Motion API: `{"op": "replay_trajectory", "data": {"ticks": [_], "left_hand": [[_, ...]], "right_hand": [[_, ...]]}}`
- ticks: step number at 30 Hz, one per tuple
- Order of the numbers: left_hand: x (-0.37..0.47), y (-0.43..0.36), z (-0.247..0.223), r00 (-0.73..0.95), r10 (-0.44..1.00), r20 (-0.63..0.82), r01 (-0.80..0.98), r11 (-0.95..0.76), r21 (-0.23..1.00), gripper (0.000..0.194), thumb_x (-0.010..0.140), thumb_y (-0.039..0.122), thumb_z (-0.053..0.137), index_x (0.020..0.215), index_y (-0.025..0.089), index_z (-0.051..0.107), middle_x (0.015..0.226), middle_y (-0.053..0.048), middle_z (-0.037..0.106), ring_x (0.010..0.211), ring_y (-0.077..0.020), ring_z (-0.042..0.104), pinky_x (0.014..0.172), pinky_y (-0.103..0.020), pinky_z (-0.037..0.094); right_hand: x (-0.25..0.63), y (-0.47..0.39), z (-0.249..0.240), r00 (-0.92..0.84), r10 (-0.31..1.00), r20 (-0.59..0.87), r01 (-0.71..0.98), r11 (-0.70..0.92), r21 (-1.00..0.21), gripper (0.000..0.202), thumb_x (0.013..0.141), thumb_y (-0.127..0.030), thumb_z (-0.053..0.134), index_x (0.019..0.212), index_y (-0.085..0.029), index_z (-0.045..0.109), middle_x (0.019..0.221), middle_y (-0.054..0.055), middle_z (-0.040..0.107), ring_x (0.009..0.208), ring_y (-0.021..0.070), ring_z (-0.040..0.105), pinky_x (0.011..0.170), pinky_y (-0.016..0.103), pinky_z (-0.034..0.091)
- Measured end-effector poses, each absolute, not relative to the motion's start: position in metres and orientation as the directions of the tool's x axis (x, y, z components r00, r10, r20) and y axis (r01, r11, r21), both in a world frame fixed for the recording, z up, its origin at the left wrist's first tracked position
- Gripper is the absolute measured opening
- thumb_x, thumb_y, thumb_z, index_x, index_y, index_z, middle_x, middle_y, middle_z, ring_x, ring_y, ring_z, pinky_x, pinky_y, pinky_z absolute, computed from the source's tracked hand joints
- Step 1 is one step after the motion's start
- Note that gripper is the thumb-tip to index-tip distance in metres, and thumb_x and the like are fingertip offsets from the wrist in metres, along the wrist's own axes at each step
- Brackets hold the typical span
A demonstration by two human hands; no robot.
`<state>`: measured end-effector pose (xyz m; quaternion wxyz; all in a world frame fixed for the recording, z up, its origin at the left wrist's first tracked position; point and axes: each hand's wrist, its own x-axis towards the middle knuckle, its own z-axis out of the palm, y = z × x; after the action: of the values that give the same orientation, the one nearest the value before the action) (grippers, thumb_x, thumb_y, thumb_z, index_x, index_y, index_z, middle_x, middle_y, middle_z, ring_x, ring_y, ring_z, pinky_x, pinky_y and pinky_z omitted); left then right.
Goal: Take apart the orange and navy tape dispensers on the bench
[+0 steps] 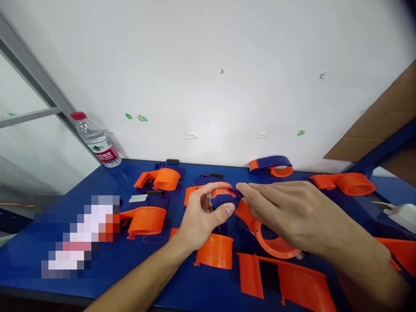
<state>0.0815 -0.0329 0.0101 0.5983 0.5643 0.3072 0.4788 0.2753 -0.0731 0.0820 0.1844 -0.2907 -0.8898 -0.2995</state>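
Near the middle of the view, my left hand [203, 214] is wrapped round an orange and dark blue plastic part [222, 199], thumb in front and fingers behind. My right hand [276, 203] meets it from the right, its fingertips pinched together at a small dark blue piece [238, 195], which they mostly cover. Below the right hand lies an orange ring-shaped frame [276, 246]. Just under the left hand stands another orange frame [215, 251].
More orange frames [147, 221] lie left and right on the blue table [107, 271]. An assembled blue and orange dispenser [271, 164] lies by the white wall. A water bottle [99, 145] stands at the back left, a white plug [403, 216] at the right.
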Motion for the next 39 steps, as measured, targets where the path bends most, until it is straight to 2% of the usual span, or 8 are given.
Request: {"op": "replay_trajectory", "data": {"ticks": [6, 12, 19, 23, 25, 28, 32, 39], "left_hand": [[0.07, -0.027, 0.014, 0.452, 0.843, 0.291, -0.189, -0.228, 0.955, 0.054, 0.069, 0.043, 0.084, 0.113, 0.016, 0.07, 0.09, -0.007, 0.072, 0.081, -0.0226, 0.065, 0.072, -0.03, 0.052], [0.06, -0.021, 0.015, 0.511, 0.778, 0.367, -0.242, -0.28, 0.929, 0.057, 0.068, 0.037, 0.086, 0.12, 0.023, 0.069, 0.105, -0.006, 0.07, 0.089, -0.022, 0.065, 0.078, -0.028, 0.053], [0.062, -0.021, 0.012, 0.602, 0.728, 0.327, -0.268, -0.202, 0.942, 0.066, 0.068, 0.03, 0.087, 0.13, 0.025, 0.066, 0.119, -0.01, 0.07, 0.106, -0.0291, 0.068, 0.088, -0.035, 0.056], [0.059, -0.015, 0.003, 0.611, 0.719, 0.332, -0.289, -0.188, 0.939, 0.066, 0.069, 0.032, 0.087, 0.132, 0.029, 0.066, 0.129, -0.008, 0.066, 0.116, -0.0315, 0.063, 0.098, -0.039, 0.054], [0.057, -0.011, 0.001, 0.596, 0.736, 0.321, -0.286, -0.179, 0.941, 0.065, 0.07, 0.034, 0.087, 0.131, 0.029, 0.066, 0.125, -0.008, 0.067, 0.112, -0.0303, 0.064, 0.098, -0.04, 0.054], [0.056, -0.006, 0.003, 0.602, 0.74, 0.3, -0.28, -0.157, 0.947, 0.063, 0.069, 0.033, 0.088, 0.129, 0.028, 0.068, 0.121, -0.008, 0.069, 0.111, -0.0294, 0.066, 0.096, -0.038, 0.054], [0.057, -0.006, 0.009, 0.652, 0.707, 0.276, -0.24, -0.152, 0.959, 0.064, 0.063, 0.024, 0.092, 0.123, 0.028, 0.072, 0.116, -0.008, 0.073, 0.11, -0.0281, 0.068, 0.093, -0.034, 0.055], [0.057, -0.012, 0.004, 0.723, 0.65, 0.234, -0.204, -0.123, 0.971, 0.064, 0.069, 0.02, 0.09, 0.128, 0.033, 0.067, 0.133, -0.006, 0.065, 0.121, -0.026, 0.064, 0.102, -0.033, 0.052]], "right_hand": [[0.274, -0.086, 0.09, -0.687, 0.473, 0.552, 0.676, 0.694, 0.247, 0.027, 0.104, -0.016, 0.044, 0.108, -0.012, 0.07, 0.093, 0.012, 0.076, 0.072, 0.0226, 0.072, 0.054, 0.033, 0.055], [0.282, -0.094, 0.096, -0.57, 0.703, 0.425, 0.764, 0.644, -0.041, 0.039, 0.103, -0.042, 0.052, 0.139, -0.028, 0.059, 0.132, 0.007, 0.067, 0.11, 0.0248, 0.07, 0.081, 0.038, 0.064], [0.313, -0.071, 0.098, -0.476, 0.836, 0.272, 0.687, 0.547, -0.478, 0.037, 0.103, -0.042, 0.054, 0.136, -0.032, 0.065, 0.115, 0.002, 0.078, 0.093, 0.0214, 0.076, 0.073, 0.03, 0.064], [0.345, -0.042, 0.092, -0.416, 0.902, 0.111, 0.589, 0.361, -0.723, 0.046, 0.108, -0.045, 0.037, 0.125, -0.022, 0.073, 0.103, 0.007, 0.08, 0.078, 0.0204, 0.075, 0.069, 0.031, 0.062], [0.366, -0.027, 0.086, -0.373, 0.928, 0.017, 0.689, 0.289, -0.665, 0.049, 0.107, -0.047, 0.034, 0.138, -0.022, 0.064, 0.118, 0.008, 0.076, 0.089, 0.0208, 0.074, 0.082, 0.035, 0.061], [0.397, -0.008, 0.071, -0.249, 0.962, -0.116, 0.909, 0.19, -0.372, 0.058, 0.098, -0.053, 0.053, 0.146, -0.021, 0.056, 0.146, 0.011, 0.06, 0.127, 0.0301, 0.06, 0.108, 0.045, 0.047], [0.421, 0.012, 0.041, -0.146, 0.961, -0.233, 0.97, 0.093, -0.226, 0.067, 0.082, -0.037, 0.075, 0.139, -0.006, 0.06, 0.136, 0.023, 0.063, 0.124, 0.0399, 0.06, 0.105, 0.051, 0.048], [0.413, 0.036, 0.003, -0.158, 0.938, -0.31, 0.987, 0.136, -0.091, 0.04, 0.095, -0.036, 0.068, 0.131, -0.018, 0.061, 0.135, 0.011, 0.061, 0.119, 0.0282, 0.061, 0.1, 0.052, 0.051]]}}
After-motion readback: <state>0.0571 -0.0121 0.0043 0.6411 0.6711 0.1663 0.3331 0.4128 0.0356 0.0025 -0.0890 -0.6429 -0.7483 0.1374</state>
